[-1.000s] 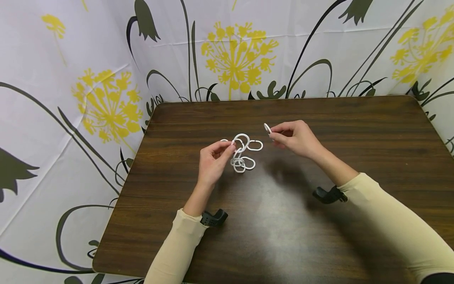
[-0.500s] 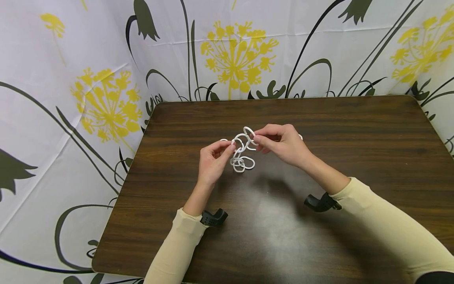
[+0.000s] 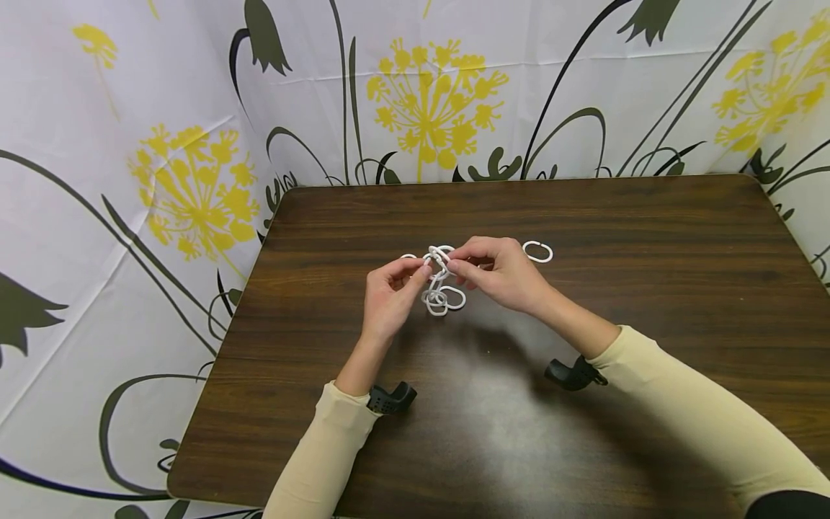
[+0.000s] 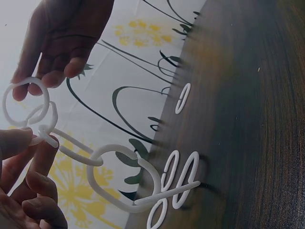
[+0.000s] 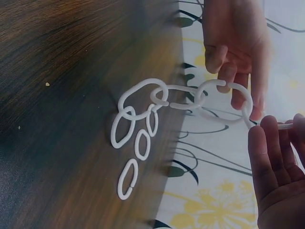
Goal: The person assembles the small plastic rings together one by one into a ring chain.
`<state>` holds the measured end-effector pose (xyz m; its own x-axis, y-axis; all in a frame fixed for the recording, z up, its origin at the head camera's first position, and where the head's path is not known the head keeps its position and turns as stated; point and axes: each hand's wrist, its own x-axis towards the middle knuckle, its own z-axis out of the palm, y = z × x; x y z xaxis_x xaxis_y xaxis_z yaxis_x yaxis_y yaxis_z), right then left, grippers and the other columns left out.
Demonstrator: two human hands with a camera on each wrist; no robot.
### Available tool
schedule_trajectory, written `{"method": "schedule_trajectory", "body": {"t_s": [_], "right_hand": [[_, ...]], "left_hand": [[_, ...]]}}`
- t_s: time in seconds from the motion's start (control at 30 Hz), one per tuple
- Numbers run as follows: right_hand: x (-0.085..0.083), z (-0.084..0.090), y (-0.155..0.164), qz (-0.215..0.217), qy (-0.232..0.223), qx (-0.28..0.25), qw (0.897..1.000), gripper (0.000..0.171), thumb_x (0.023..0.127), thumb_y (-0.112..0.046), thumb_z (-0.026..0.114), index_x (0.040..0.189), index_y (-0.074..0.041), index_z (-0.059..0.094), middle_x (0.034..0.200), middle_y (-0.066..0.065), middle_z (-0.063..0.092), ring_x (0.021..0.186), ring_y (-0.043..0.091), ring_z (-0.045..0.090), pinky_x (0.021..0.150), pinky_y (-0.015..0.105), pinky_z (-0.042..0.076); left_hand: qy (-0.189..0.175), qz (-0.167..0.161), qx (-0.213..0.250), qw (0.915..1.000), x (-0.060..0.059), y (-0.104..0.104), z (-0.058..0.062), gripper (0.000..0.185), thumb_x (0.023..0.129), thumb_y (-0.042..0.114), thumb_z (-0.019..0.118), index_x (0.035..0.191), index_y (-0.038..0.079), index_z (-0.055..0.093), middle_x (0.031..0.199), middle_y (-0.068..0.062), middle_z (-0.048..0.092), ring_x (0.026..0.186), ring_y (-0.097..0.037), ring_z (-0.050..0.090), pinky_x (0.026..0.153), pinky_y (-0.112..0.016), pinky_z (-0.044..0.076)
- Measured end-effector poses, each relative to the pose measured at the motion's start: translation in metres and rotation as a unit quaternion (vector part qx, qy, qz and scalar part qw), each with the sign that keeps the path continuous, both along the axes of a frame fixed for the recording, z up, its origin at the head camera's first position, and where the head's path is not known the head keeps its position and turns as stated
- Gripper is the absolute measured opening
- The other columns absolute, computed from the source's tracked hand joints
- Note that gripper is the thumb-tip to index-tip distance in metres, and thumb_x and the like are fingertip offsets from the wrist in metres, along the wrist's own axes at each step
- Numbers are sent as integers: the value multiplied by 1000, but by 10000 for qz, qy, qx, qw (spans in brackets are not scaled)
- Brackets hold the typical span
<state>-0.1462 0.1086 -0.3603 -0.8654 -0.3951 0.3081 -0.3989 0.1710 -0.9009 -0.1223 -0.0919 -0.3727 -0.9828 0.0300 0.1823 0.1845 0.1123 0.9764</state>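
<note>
In we swing: our right hand (image 3: 502,270) brings its pinched ring (image 4: 46,101) just beside the fingers of our left hand (image 3: 392,292), which pinch the dangling chain (image 4: 91,175), so ring and chain meet (or nearly; contact's unclear).

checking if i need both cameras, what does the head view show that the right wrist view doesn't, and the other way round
Only the head view: the cream sleeves and black wrist devices.

Only the right wrist view: the middle link of three lying in a row on the table; in the head view the right hand seems to cover it.

Both: the left hand and right hand pinching white links, the chain below the left hand, and the flowered cloth behind the table.
</note>
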Motion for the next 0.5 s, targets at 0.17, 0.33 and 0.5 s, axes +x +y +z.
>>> {"method": "schedule_trajectory", "body": {"t_s": [0.17, 0.33, 0.5], "right_hand": [[0, -1, -2, -80, 192, 128, 9997, 10, 90, -3, 71, 99, 0, 76, 86, 7, 69, 68, 12, 67, 58, 27, 55], [-1, -2, -3, -212, 498, 362, 9979, 7, 90, -5, 73, 95, -5, 78, 87, 3, 70, 70, 14, 62, 58, 25, 49], [-2, -2, -5, -293, 770, 504, 9953, 7, 89, -7, 74, 94, -7, 78, 85, 0, 69, 69, 13, 56, 57, 24, 44]], "left_hand": [[135, 9, -175, 9998, 1, 1, 2, 17, 91, 3, 70, 103, -9, 72, 84, -6, 69, 69, -15, 56, 60, -21, 40], [193, 37, -286, 9994, 1, 2, 2, 16, 91, 2, 70, 101, -10, 73, 86, -17, 70, 66, -13, 55, 60, -22, 40], [224, 33, -252, 9994, 1, 2, 3, 16, 91, 1, 70, 101, -11, 72, 87, -21, 69, 63, -8, 54, 59, -21, 40]]}}
